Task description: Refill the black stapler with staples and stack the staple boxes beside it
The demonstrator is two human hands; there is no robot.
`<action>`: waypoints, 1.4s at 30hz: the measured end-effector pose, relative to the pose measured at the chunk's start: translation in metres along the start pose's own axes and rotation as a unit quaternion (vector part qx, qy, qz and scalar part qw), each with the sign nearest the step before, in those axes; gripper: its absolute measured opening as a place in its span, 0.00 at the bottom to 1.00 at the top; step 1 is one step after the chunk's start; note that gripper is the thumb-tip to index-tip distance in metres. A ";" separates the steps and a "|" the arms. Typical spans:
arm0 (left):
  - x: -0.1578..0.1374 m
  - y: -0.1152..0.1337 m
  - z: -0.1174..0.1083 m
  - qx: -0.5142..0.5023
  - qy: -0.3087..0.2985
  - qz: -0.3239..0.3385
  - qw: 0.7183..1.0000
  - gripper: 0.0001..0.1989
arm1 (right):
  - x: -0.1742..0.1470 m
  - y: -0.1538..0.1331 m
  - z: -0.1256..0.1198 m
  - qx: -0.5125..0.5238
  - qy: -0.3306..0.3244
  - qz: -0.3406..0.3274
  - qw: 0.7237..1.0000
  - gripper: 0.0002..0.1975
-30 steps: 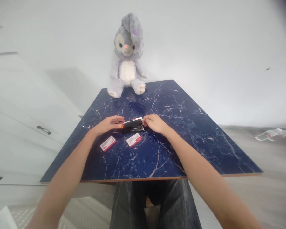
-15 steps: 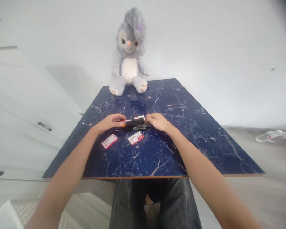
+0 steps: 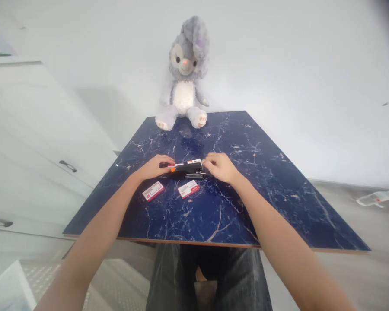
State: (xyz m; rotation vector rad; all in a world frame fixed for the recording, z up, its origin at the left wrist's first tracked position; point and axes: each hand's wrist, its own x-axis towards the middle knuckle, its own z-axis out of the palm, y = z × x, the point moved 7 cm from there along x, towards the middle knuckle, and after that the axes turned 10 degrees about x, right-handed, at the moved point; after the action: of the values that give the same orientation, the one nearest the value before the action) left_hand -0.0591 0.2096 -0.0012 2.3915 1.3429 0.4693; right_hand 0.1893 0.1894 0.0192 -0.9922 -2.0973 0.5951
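A black stapler (image 3: 188,168) with an orange part at its left end lies across the dark blue table. Metal shows under its black top on the right. My left hand (image 3: 155,167) is closed at the stapler's left end, thumb by the orange part and fingers behind. With fingers bent together, my right hand (image 3: 219,166) grips the stapler's right end; its fingertips are partly hidden. Just behind the stapler, a white and red packet (image 3: 194,161) is partly covered. Nearer me lie two small white and red boxes, a left box (image 3: 153,191) and a right box (image 3: 188,188).
A grey plush rabbit (image 3: 184,82) sits at the far edge of the marbled table (image 3: 278,207), against the wall. White drawers (image 3: 45,151) with dark handles stand at the left. A clear plastic wrapper (image 3: 379,198) lies on the floor at right.
The view has shifted slightly, so the table and everything on it appear a little further right and lower. Both hands stay at the stapler's ends; the boxes lie as before.
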 end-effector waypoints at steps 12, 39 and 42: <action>-0.002 -0.003 0.005 0.010 0.047 -0.014 0.999 0.20 | -0.016 -0.078 0.037 -0.037 -0.007 -0.164 0.986 0.13; 0.001 -0.009 0.008 -0.004 0.086 -0.054 0.995 0.16 | -0.038 -0.112 0.113 0.002 -0.184 -0.226 0.957 0.21; 0.001 -0.008 0.007 0.001 0.089 -0.054 0.995 0.16 | -0.039 -0.114 0.112 -0.002 -0.188 -0.214 0.958 0.26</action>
State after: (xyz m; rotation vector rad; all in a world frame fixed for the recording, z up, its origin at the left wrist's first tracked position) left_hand -0.0614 0.2136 -0.0113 2.3092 1.5410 0.6628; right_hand 0.0678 0.0797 0.0076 -0.4158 -2.5477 0.5872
